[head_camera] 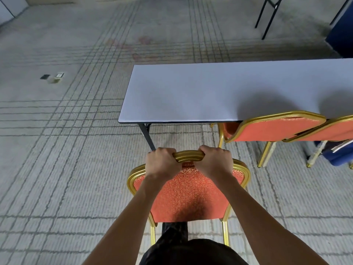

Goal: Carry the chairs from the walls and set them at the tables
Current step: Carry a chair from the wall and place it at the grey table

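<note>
An orange chair with a gold frame stands in front of me, its back toward me. My left hand and my right hand both grip the gold handle at the top of its backrest. A long white table lies just beyond it, with its near left leg close to the chair's top. Two more orange chairs stand at the table's near edge to the right, backs toward me.
Grey patterned carpet stretches to the left and beyond the table. A small floor socket box sits far left. Black folding table legs and a blue cloth are at the top right. A blue thing sits under the right chairs.
</note>
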Tool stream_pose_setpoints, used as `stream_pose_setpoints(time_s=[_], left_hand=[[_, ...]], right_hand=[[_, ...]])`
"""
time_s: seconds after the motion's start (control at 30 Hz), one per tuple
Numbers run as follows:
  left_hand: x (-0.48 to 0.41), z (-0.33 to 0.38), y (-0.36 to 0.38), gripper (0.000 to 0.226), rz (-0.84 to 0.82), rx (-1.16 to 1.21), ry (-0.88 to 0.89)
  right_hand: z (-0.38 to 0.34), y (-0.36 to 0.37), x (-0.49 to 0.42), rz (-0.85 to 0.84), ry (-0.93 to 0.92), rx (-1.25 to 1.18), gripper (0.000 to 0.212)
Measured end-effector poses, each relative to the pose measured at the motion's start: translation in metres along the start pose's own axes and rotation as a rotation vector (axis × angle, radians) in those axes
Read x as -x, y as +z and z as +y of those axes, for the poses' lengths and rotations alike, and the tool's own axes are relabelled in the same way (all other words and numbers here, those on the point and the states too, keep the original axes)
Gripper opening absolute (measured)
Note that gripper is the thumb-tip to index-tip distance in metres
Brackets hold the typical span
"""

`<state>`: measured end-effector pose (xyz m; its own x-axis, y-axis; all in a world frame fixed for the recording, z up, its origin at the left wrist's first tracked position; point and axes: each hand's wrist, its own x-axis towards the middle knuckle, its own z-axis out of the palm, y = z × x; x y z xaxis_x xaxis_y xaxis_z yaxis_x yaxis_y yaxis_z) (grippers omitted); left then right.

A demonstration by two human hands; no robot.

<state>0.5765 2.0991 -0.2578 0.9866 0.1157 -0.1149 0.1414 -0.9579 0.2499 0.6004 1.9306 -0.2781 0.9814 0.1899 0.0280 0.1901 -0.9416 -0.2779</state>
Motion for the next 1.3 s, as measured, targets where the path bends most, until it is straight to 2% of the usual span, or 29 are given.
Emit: stream_pose_setpoints(time_s=[0.23,0.6,0.8,1.0,1.13,1.3], left_hand=[[-0.129,-0.012,-0.017,0.009,-0.049,0.077,0.017],[-0.273,-0.006,-0.032,0.010,-0.062,0.022,0.119],[-0.354,0.010,-0.044,0.013,0.009,-0.003,0.148],[-0.379,0.014,-0.032,0.002,0.104,0.015,0.139],[-0.376,0.008,-0.013,0.005,0.140,0.029,0.154],[-0.361,-0.010,0.008,0.014,0.185,0.072,0.177]], right_hand=[[-0.008,-0.001,-0.118,0.011,0.070,0.018,0.019],[0.012,0.005,-0.259,0.067,0.094,-0.036,0.005],[0.034,0.005,-0.335,0.258,0.003,-0.117,0.005],[0.050,0.011,-0.365,0.258,-0.023,-0.168,0.012],[0.052,0.026,-0.357,0.218,-0.021,-0.188,0.012],[0.042,0.039,-0.345,0.136,-0.013,-0.149,0.025]])
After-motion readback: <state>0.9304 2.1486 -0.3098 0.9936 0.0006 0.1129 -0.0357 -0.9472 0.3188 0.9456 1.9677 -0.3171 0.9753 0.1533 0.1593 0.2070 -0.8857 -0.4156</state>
